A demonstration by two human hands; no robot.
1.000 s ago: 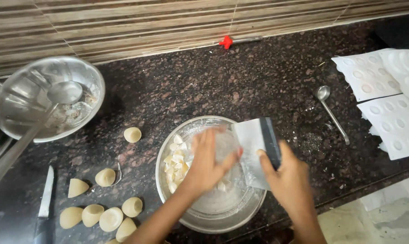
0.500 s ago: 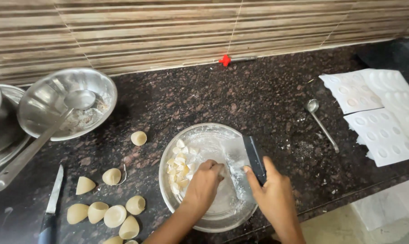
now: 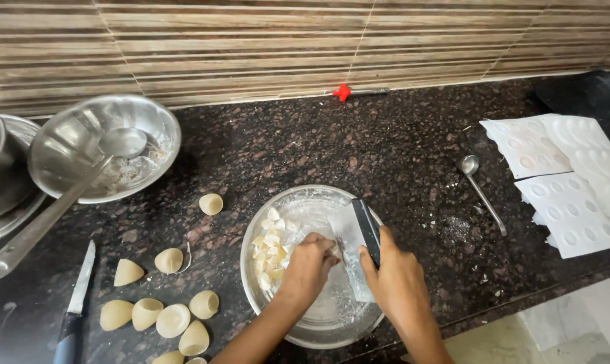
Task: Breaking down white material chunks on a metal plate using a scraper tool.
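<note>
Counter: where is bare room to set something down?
Bare counter lies between the steel bowl, the spoon and the tiled wall. Crowded: cone shells beside the knife at left, white mould sheets at right.

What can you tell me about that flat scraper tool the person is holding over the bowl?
The scraper is a thin, pale, translucent blade with a dark grip strip along its top edge. The right hand holds it by that strip, tilted on edge inside the steel bowl. The left hand touches the blade's face. White residue dusts it.
</note>
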